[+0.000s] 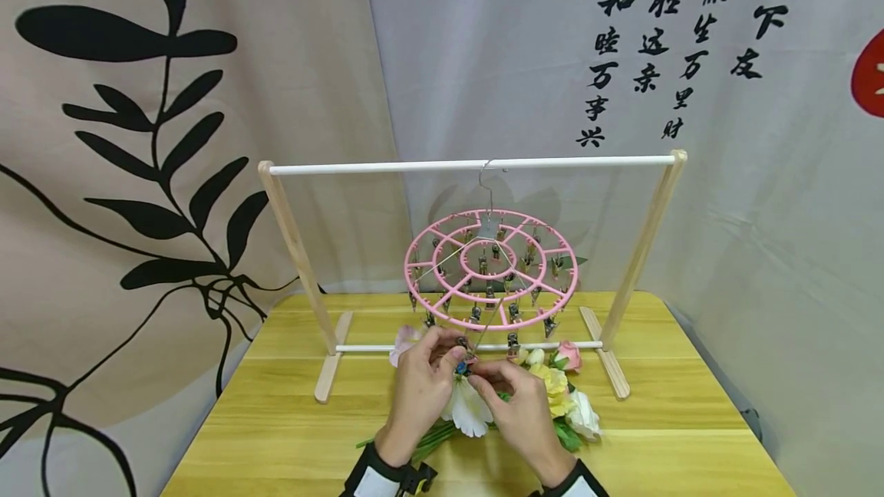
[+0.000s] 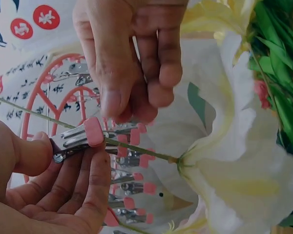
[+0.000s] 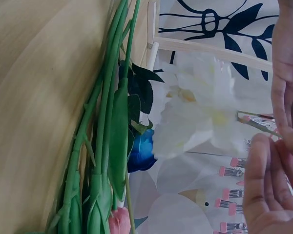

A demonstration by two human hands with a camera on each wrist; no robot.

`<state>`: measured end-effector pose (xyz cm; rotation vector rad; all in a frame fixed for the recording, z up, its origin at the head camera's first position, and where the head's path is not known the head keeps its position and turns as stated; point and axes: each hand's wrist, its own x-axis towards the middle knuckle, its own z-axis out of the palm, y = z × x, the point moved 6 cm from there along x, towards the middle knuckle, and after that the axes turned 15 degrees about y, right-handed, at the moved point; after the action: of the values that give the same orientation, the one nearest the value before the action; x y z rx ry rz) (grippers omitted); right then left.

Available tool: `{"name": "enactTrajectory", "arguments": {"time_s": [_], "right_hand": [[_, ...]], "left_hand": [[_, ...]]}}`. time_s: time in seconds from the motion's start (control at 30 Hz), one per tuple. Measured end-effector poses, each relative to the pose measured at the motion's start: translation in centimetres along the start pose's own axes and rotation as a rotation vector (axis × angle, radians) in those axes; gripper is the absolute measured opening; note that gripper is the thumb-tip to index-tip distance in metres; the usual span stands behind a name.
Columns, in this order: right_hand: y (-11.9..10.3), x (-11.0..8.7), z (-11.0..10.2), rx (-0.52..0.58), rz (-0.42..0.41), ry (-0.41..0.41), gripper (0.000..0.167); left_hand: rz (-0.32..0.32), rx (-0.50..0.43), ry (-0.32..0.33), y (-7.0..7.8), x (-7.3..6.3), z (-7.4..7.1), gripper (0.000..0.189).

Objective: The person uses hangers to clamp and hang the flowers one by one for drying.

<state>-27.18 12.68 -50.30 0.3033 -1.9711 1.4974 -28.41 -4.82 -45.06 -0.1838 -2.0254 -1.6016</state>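
Note:
My left hand [image 1: 423, 386] pinches a metal clip with pink tips [image 2: 78, 139] between thumb and fingers. Along the clip runs the thin stem of a white artificial flower [image 2: 224, 170], its petals hanging below the hands. My right hand [image 1: 518, 405] reaches in from the other side, its loosely bent fingertips close to the clip and stem, with nothing visible in them. Right above hangs a pink round clip hanger [image 1: 490, 324] with several metal clips, hooked over a white rod [image 1: 387, 168].
Wooden posts [image 1: 645, 244] carry the rod on a wood-grain table [image 1: 262, 443]. Behind and under the hands lie green stems [image 3: 105, 122], a blue flower [image 3: 142, 152], a yellow flower [image 1: 552, 386], a white bloom [image 1: 585, 414] and a pink rose [image 1: 568, 356]. Printed curtains stand behind.

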Motion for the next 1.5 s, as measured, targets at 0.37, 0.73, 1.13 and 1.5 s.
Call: {"name": "enactTrajectory", "arguments": {"time_s": [0.37, 0.73, 1.13, 1.5], "right_hand": [[-0.6, -0.7, -1.1, -0.138, -0.134, -0.039, 0.027], [-2.1, -1.4, -2.3, -0.223, -0.391, -0.115, 0.032], [-1.9, -1.2, -4.9, -0.313, -0.472, -0.153, 0.033], [-0.4, 2.0, -7.2, -0.506, -0.461, -0.123, 0.025]], "left_hand": [[-0.010, 0.018, 0.022, -0.7, 0.3, -1.1, 0.022], [0.014, 0.018, 0.053, -1.2, 1.3, -2.2, 0.024], [-0.010, 0.044, 0.070, -2.0, 2.9, -3.8, 0.029], [0.001, 0.097, 0.090, -2.7, 3.8, -5.0, 0.031]]}}
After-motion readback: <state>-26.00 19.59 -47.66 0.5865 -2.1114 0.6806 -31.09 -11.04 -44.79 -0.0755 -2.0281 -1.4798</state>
